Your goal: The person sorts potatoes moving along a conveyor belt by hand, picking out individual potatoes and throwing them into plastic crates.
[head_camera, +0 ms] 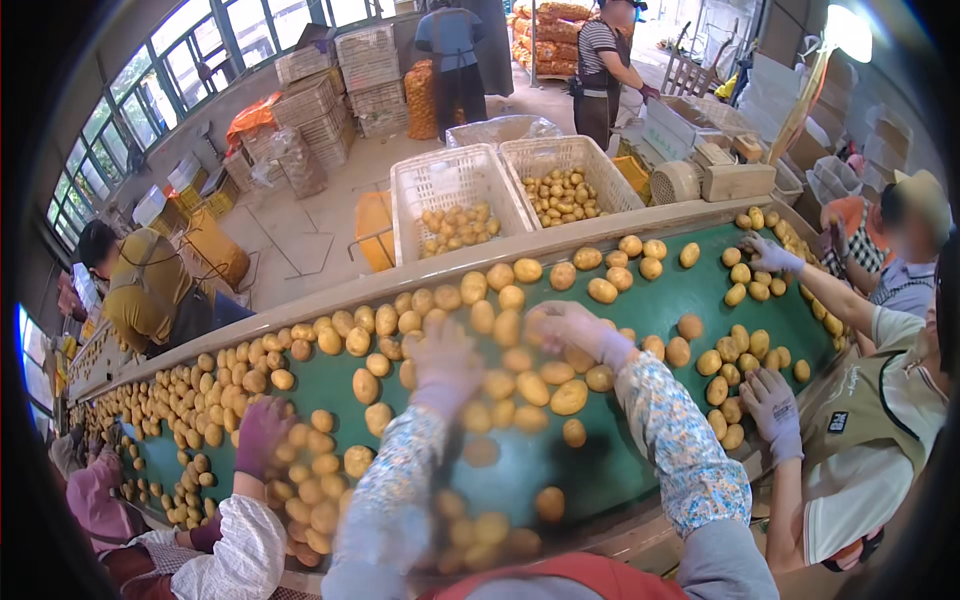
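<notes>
Both my hands wear pale lilac gloves, with floral sleeves over the forearms. My left hand (448, 361), blurred, is over potatoes at the middle of a green conveyor belt (510, 457). To its right, my right hand (574, 330) reaches across the belt with bent fingers at potatoes; whether it grips one cannot be made out. Between and below the hands lies a loose group of potatoes (531, 388), some blurred. More potatoes (484, 531) gather at the near edge in front of me. A single potato (550, 504) lies to their right.
Past the belt's far wooden rail (337, 304) stand two white plastic crates (457, 176) partly filled with potatoes. A co-worker's purple glove (262, 435) is at my left; another's gloved hand (772, 412) is at my right. An electric motor (675, 182) sits near the far rail.
</notes>
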Available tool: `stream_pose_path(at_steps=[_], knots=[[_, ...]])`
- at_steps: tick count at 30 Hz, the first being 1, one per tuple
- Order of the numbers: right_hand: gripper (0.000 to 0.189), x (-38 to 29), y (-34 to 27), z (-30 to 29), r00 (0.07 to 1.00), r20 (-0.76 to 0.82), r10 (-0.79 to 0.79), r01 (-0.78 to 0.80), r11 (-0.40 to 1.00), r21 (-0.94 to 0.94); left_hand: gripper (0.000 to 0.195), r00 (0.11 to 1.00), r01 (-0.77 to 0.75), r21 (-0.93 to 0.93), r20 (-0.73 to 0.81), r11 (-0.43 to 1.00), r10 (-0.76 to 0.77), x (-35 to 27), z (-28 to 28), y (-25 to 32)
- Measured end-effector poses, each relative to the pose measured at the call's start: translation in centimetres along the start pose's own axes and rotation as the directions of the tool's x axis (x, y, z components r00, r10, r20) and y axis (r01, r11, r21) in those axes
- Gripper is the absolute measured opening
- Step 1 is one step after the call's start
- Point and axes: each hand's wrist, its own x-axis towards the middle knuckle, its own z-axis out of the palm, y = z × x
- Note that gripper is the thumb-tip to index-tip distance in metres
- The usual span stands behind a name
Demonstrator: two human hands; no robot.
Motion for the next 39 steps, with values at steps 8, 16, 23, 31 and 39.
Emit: stream_pose_path(at_steps=[8, 16, 23, 31, 39], knots=[[0.053, -10.7, 0.7, 2.7, 0.821, -0.018, -0.57, 0.255, 0.339, 0.906, 0.04, 0.979, 0.124, -0.058, -0.153, 0.991, -0.131, -13.7, 5.5, -10.8], [0.051, -16.5, 3.7, -0.6, 0.825, -0.545, -0.152, 0.433, 0.789, 0.436, 0.047, 0.929, 0.284, 0.158, -0.29, 0.946, -0.231, -21.1, 1.7, -11.8], [0.044, -15.0, 13.9, 1.6, 0.458, -0.883, -0.098, -0.189, 0.96, -0.205, 0.042, 0.633, -0.768, -0.306, -0.498, 0.563, 0.593, -25.1, 2.5, 6.9], [0.056, -16.8, -7.8, 14.5, 0.981, -0.187, -0.059, 0.096, 0.976, 0.195, 0.035, 0.815, -0.572, -0.273, -0.077, 0.774, 0.575, -28.2, 0.8, -1.6], [0.061, -10.6, -24.0, 17.7, 0.25, -0.584, -0.772, 0.787, 0.514, -0.342, 0.025, 0.926, -0.344, -0.18, -0.227, 0.921, 0.302, -31.4, 1.5, -13.5]])
